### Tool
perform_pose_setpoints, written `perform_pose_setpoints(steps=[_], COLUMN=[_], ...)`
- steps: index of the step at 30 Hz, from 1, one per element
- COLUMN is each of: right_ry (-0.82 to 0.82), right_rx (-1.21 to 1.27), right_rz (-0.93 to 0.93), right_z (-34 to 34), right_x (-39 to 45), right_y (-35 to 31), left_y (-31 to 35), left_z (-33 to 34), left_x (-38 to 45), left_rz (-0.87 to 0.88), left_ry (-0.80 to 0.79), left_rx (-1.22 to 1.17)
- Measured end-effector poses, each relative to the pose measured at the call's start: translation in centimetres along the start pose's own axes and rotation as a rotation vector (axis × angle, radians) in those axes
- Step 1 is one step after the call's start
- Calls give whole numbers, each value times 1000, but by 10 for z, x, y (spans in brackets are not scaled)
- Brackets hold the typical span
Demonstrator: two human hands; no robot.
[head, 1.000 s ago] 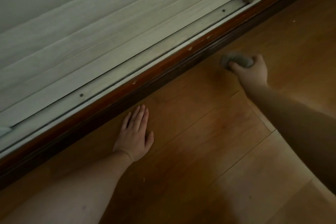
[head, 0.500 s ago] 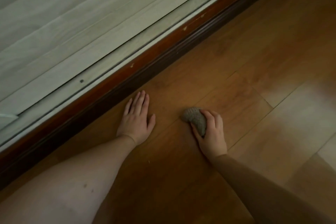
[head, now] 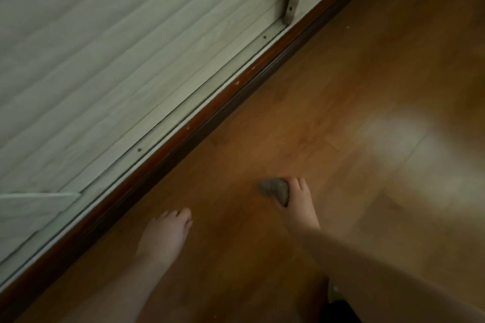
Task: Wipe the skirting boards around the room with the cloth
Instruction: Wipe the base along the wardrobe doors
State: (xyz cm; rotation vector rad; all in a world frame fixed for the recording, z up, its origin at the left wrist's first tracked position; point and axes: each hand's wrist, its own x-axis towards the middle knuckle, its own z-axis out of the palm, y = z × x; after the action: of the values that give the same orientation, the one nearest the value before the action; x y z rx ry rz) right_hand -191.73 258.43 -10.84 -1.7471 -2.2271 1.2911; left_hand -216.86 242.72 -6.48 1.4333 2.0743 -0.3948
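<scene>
One cloth [head: 274, 189], two hands [head: 299, 204]

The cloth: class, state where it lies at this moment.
In the head view, the cloth sits bunched in the right hand on the wooden floor, right of the left hand, clear of the skirting board.

1. I am seeing two bare forearms reaching in from the bottom edge, with no sleeve showing on either.
2. I am finding the left hand [head: 164, 235] without ring, watch or glove (motion blur is softening the fingers).
3. I am noting the right hand [head: 299, 204] equally unadorned.
4. I am catching a scrap of black clothing [head: 338, 312] at the lower edge, its kind unclear.
</scene>
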Motion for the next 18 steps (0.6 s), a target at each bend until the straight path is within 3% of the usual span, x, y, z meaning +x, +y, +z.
perform_pose_setpoints(steps=[11,18], right_ry=[161,176], right_rx=[282,333], right_rz=[152,137], right_z=[-183,-296], right_x=[-179,-217], right_y=[-133,-151], left_y=[70,110], left_z=[-217,-316], left_x=[-133,-161], left_rz=[124,54], left_ry=[136,144], left_rx=[64,37])
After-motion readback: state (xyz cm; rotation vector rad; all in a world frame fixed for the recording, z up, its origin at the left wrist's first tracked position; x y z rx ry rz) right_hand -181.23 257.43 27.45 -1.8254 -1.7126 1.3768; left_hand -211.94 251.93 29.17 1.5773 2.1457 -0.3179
